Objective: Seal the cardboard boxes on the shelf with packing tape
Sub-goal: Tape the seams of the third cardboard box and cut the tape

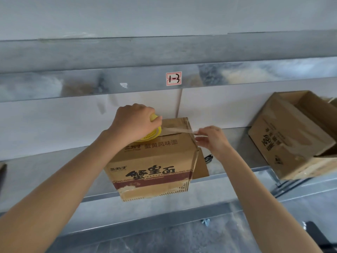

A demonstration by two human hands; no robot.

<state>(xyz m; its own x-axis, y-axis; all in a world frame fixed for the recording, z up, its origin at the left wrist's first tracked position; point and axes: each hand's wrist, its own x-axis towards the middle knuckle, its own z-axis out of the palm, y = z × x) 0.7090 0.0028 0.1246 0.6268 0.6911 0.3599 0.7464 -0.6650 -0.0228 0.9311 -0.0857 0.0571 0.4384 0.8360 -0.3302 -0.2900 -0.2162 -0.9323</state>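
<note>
L hand [134,123] curls round yellow tape roll [155,133] at far-left top of cardboard box [155,165]. R hand [212,139] pinches clear tape strip [178,129], stretched across to box's right top edge. Box sits mid shelf [54,172], near bottom edge past shelf lip. Open box [291,139] tilted, well to right, also overhanging. Small black item [208,158] just right of box. "1-3" label [173,78] on beam above hands.

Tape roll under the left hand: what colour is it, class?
Yellow; the tape roll shows best in the head view.
</note>
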